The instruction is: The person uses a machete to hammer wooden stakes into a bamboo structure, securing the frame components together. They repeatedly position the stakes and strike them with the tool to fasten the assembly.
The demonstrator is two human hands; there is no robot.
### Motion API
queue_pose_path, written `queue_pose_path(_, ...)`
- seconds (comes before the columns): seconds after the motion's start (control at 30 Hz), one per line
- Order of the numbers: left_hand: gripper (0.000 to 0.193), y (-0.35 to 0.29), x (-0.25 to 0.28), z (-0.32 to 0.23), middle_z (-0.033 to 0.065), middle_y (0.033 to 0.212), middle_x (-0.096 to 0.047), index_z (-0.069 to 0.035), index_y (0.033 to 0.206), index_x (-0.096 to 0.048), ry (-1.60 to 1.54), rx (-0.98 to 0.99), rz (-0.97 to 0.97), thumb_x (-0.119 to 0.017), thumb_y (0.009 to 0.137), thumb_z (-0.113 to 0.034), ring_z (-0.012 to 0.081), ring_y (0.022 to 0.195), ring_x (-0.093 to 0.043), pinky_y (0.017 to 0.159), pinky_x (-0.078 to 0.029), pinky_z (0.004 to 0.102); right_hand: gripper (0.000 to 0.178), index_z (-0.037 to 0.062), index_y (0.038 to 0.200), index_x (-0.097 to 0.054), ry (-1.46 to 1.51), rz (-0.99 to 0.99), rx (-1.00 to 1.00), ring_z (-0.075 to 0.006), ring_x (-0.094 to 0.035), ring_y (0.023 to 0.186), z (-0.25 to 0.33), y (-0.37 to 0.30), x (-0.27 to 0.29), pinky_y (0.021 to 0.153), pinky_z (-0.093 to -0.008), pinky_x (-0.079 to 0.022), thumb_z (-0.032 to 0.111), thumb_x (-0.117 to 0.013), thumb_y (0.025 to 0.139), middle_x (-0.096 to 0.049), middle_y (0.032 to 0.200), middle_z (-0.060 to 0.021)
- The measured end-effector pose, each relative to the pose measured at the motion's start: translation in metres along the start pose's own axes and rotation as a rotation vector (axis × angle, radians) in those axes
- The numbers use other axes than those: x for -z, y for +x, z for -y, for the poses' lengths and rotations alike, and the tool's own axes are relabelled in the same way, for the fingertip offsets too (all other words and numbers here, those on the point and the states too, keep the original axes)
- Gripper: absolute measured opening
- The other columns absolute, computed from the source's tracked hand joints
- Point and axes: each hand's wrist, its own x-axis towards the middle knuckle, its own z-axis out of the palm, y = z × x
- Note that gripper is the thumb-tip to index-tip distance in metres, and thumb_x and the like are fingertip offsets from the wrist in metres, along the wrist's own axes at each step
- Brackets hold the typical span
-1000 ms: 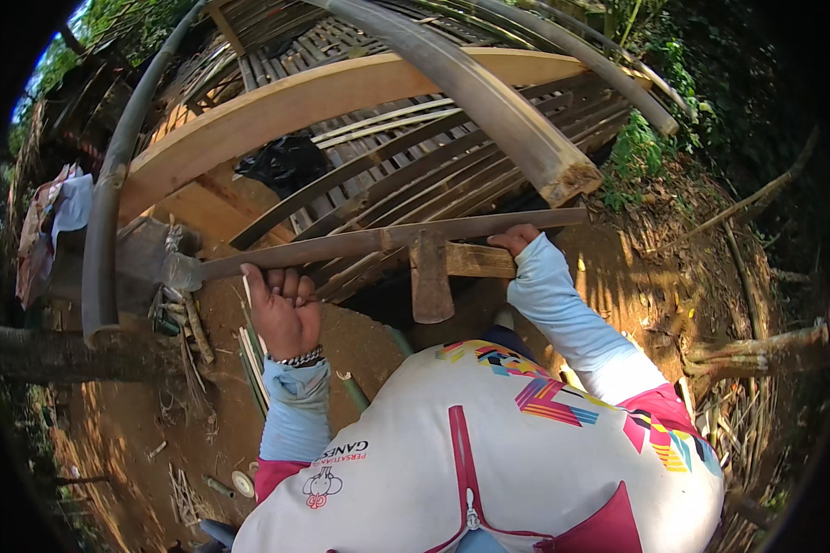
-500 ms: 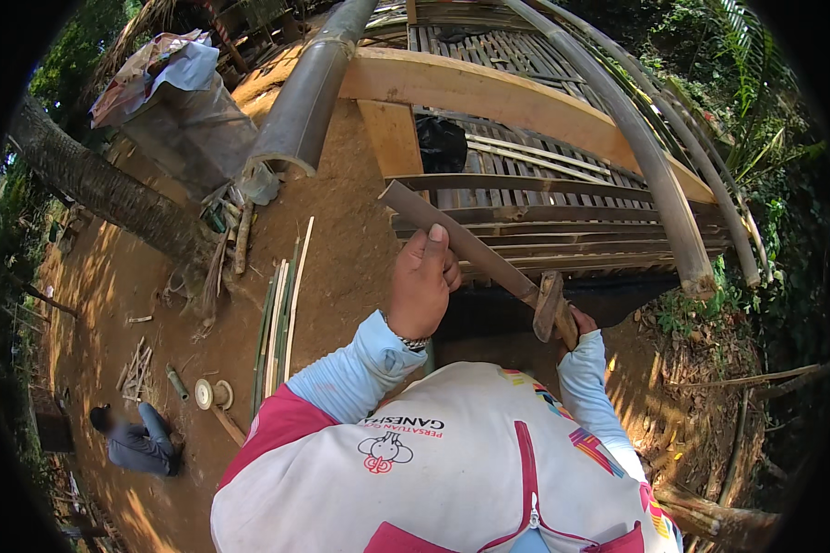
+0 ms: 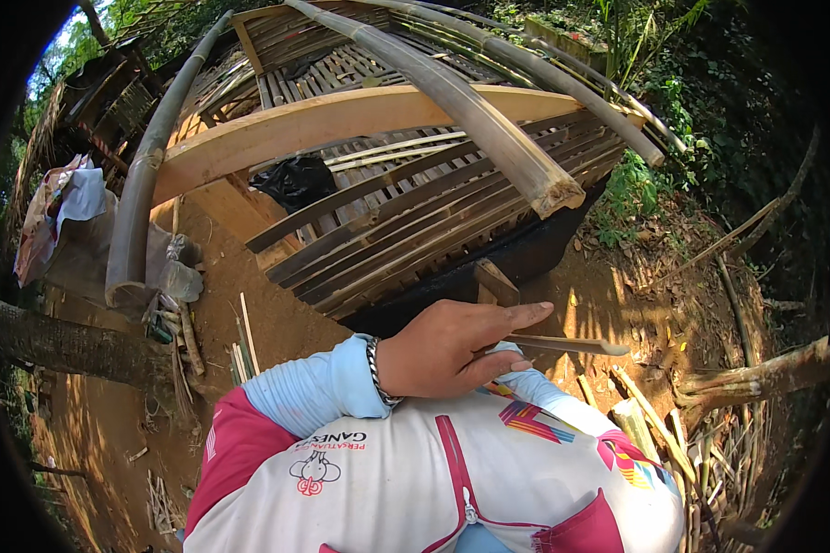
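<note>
In front of the slatted platform [image 3: 452, 218], a hatchet [image 3: 496, 282] is glimpsed and a bamboo strip [image 3: 581, 345] seemingly gripped by the left hand [image 3: 447, 348] for turning; the right hand's hold is hidden. Steadiness seems needed.

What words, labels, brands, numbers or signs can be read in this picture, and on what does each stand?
Dark capitals, upside down: on the white fabric zip-front top with magenta panels; legible in part, not copied here.
Small red lettering beside them: same top; too small to read reliably.
Crumpled reddish and pale sheet, far left: any print is too blurred to tell.
I can make out no other text.
</note>
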Motion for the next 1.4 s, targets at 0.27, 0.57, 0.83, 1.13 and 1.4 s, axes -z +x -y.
queue_pose_path(0.27,0.043,-0.036,0.003,0.056,0.0184,0.098,-0.070,-0.001,0.124,-0.062,0.147,0.431,-0.188,-0.069,0.090,-0.025,0.0242,0.067,-0.066,0.065,-0.053,0.0345,0.030,-0.0001,0.105,-0.057,0.294,-0.070,0.142,-0.0215,-0.065,0.076,0.011,0.012,0.024,0.074,-0.0358,-0.054,0.017,-0.074,0.086,-0.064,0.085,-0.0105)
queue_pose_path(0.57,0.032,-0.105,0.058,0.052,0.0190,0.095,-0.070,0.000,0.103,-0.072,0.552,0.704,-0.127,-0.073,0.087,-0.027,0.0270,0.075,-0.067,0.067,-0.052,0.0366,0.024,0.0076,0.105,-0.053,0.731,-0.025,-0.054,-0.0234,-0.060,0.074,0.073,0.039,0.004,0.077,-0.0416,-0.053,0.016,-0.069,0.089,-0.060,0.079,-0.0089)
queue_pose_path(0.83,0.028,-0.160,0.065,0.036,-0.0037,0.075,-0.058,0.000,0.109,-0.070,0.193,0.745,-0.595,-0.072,0.088,-0.018,0.0029,0.067,-0.047,0.056,-0.036,0.0228,0.030,0.0100,0.112,-0.048,0.773,0.211,-0.092,-0.0208,-0.059,0.078,0.095,0.063,-0.064,0.078,-0.0383,-0.052,0.015,-0.069,0.090,-0.058,0.082,-0.0060)
queue_pose_path(1.13,0.018,-0.178,0.068,0.060,-0.0074,0.067,-0.046,-0.004,0.105,-0.063,-0.292,0.402,-1.141,-0.060,0.098,-0.020,0.0028,0.056,-0.035,0.050,-0.028,0.0218,0.026,0.0097,0.106,-0.054,0.734,0.319,-0.108,-0.0215,-0.060,0.080,0.122,0.071,-0.130,0.082,-0.0378,-0.052,0.020,-0.071,0.089,-0.062,0.084,-0.0072)
queue_pose_path(1.4,0.022,-0.192,0.110,0.079,-0.0060,0.064,-0.038,-0.006,0.089,-0.055,-0.111,0.142,-1.291,-0.051,0.104,-0.022,0.0036,0.055,-0.030,0.050,-0.025,0.0236,0.041,0.0054,0.122,-0.049,0.568,0.350,0.067,-0.0185,-0.062,0.076,0.128,0.074,-0.144,0.073,-0.0362,-0.055,0.014,-0.070,0.088,-0.062,0.101,-0.0118)
